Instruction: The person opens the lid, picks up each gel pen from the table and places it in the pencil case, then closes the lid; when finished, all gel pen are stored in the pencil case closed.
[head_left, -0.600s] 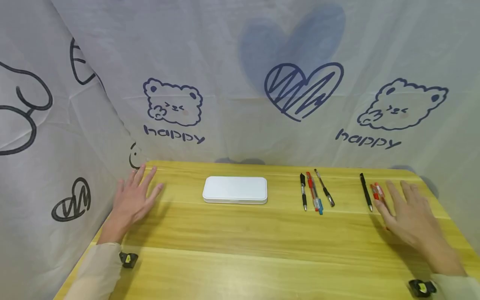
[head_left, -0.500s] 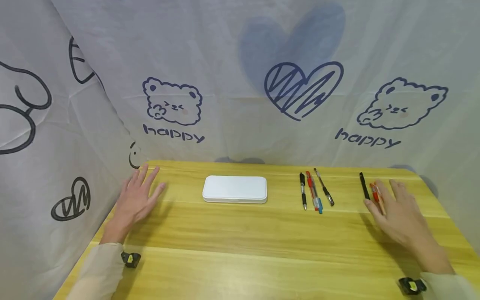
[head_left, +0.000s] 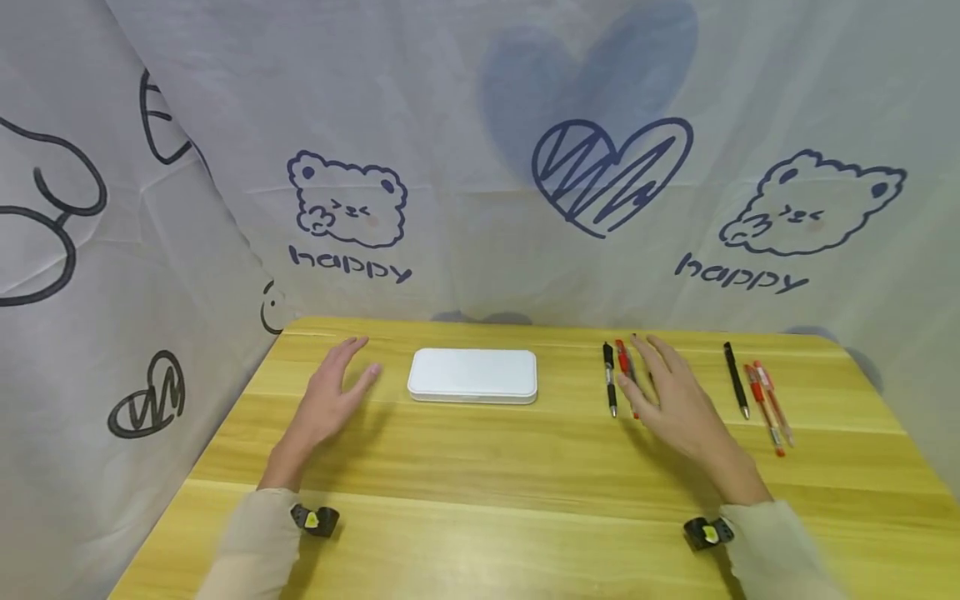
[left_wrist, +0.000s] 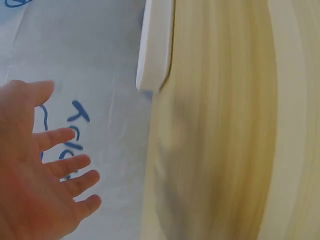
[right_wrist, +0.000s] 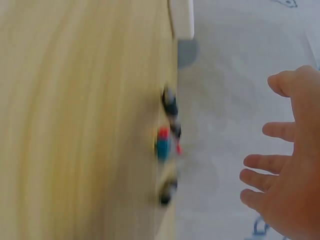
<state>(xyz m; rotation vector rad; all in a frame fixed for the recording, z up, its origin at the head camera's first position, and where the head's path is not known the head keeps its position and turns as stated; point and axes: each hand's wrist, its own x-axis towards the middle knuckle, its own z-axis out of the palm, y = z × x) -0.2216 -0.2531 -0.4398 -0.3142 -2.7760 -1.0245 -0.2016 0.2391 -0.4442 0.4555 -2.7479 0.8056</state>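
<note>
A white pencil case (head_left: 472, 372), its lid down, lies toward the back of the wooden table. To its left my left hand (head_left: 330, 400) hovers with fingers spread, holding nothing; the case's end (left_wrist: 154, 55) shows in the left wrist view. My right hand (head_left: 678, 404) is above a group of pens, fingers extended and nothing held. Left of its thumb lies a black and clear pen (head_left: 610, 379). A red pen (head_left: 622, 358) is partly covered by the hand, and other pens there are mostly hidden. The pens look blurred in the right wrist view.
Further right lie a black pen (head_left: 736, 379), a red-capped pen (head_left: 759, 396) and a pinkish-red pen (head_left: 772, 400). A white cloth (head_left: 465, 167) with bear and heart drawings hangs behind the wooden table (head_left: 480, 483) and along its left side.
My right hand has moved left, from over the right-hand pens to the middle group. My left hand has moved right, closer to the pencil case. The pens and case have stayed put.
</note>
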